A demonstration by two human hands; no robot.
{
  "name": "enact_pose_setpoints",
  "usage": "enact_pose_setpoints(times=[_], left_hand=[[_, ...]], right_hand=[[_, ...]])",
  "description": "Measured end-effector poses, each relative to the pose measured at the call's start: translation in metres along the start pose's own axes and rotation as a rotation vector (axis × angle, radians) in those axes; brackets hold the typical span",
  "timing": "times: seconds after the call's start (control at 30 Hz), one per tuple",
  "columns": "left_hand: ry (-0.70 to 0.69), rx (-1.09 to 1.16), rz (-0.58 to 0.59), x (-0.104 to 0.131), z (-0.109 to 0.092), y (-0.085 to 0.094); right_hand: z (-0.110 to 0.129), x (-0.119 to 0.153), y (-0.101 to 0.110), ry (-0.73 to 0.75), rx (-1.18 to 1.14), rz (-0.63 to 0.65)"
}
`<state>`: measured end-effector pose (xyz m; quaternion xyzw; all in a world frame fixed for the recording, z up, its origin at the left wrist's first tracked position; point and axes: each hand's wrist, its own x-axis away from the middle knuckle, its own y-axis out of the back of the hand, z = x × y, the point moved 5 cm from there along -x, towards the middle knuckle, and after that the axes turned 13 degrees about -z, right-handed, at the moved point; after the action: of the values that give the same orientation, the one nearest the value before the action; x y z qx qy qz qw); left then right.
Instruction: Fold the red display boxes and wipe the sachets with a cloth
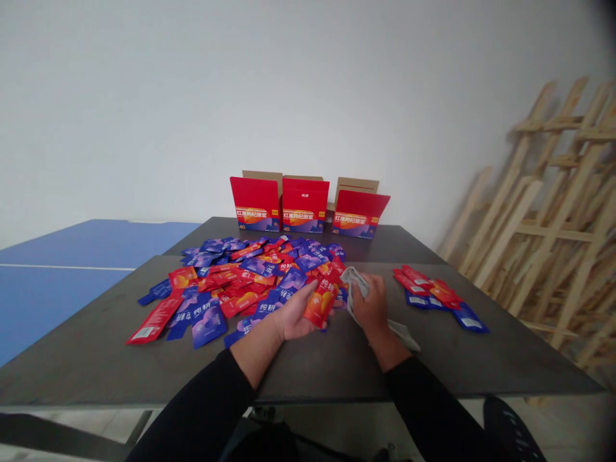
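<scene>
My left hand [294,316] grips a red pouch [321,301] with an orange fruit print, its front turned up toward me. Just to the right, my right hand [374,300] is closed around a light grey cloth [355,282], whose top edge comes close to the pouch. A loose end of the cloth hangs below the wrist. Behind and left of my hands spreads a large heap of red and blue pouches [240,282]. A smaller group of red and blue pouches [433,292] lies to the right of my right hand.
Three open red-and-blue cartons [303,208] stand in a row at the back of the dark grey table [192,378]. A blue table [96,256] with a white line adjoins at left. Wooden easels [539,224] lean against the wall at right.
</scene>
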<state>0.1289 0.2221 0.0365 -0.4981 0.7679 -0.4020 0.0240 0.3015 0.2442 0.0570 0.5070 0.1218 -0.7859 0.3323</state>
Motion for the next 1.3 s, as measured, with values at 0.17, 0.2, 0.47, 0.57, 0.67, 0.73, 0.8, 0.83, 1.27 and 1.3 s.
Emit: enact_pose_setpoints(times=[0.17, 0.2, 0.47, 0.57, 0.67, 0.73, 0.8, 0.83, 1.27, 1.3], left_hand=[[-0.076, 0.189, -0.07, -0.006, -0.01, 0.006], [-0.071, 0.198, -0.074, -0.007, -0.009, 0.006], [-0.075, 0.011, -0.159, -0.008, 0.007, 0.0], [-0.083, -0.051, -0.127, -0.005, 0.009, -0.002], [-0.034, -0.085, -0.091, -0.003, 0.01, -0.001], [-0.001, -0.097, -0.098, -0.003, 0.011, 0.002], [0.044, -0.1, -0.1, -0.003, 0.013, 0.004], [0.071, -0.09, -0.095, -0.004, 0.013, 0.005], [-0.313, 0.124, -0.213, -0.006, -0.023, 0.011], [-0.358, 0.129, -0.223, -0.006, -0.026, 0.011]], right_hand=[[0.041, 0.019, 0.001, 0.372, -0.235, 0.15], [0.049, 0.025, 0.0, 0.448, -0.271, 0.207], [0.06, 0.037, -0.008, 0.531, -0.238, 0.324], [0.046, 0.026, -0.009, 0.346, -0.179, 0.223], [0.033, 0.018, -0.009, 0.189, -0.122, 0.152], [0.025, 0.014, -0.009, 0.098, -0.095, 0.118], [0.018, 0.012, -0.009, 0.022, -0.069, 0.1], [0.015, 0.011, -0.01, -0.011, -0.054, 0.096], [-0.001, 0.005, -0.007, -0.094, -0.019, 0.016], [0.002, 0.005, -0.005, -0.055, -0.049, 0.02]])
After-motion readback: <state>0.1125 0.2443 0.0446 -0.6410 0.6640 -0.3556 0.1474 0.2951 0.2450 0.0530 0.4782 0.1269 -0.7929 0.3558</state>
